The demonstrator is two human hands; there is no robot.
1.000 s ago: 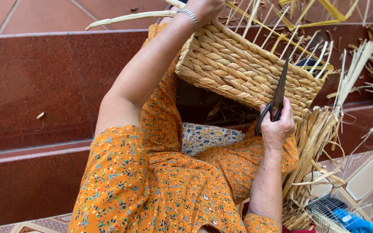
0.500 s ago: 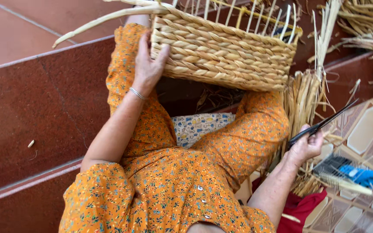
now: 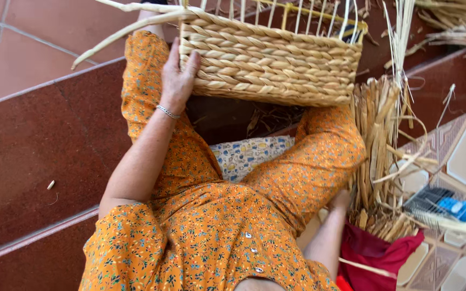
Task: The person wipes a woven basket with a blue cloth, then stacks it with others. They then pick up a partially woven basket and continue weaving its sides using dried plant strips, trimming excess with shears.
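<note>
Centrally, near the top of the frame, the half-woven straw basket (image 3: 268,62) rests over the knees, its left end steadied by the flat, open-fingered left hand (image 3: 178,78), while the right hand (image 3: 341,200), lower right beside the bundled straw stalks (image 3: 376,156), is mostly hidden, grip indeterminate.

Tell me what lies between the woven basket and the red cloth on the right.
In the head view, a bundle of dried straw stalks stands between the woven basket and the red cloth, beside the person's orange-clad knee.
</note>
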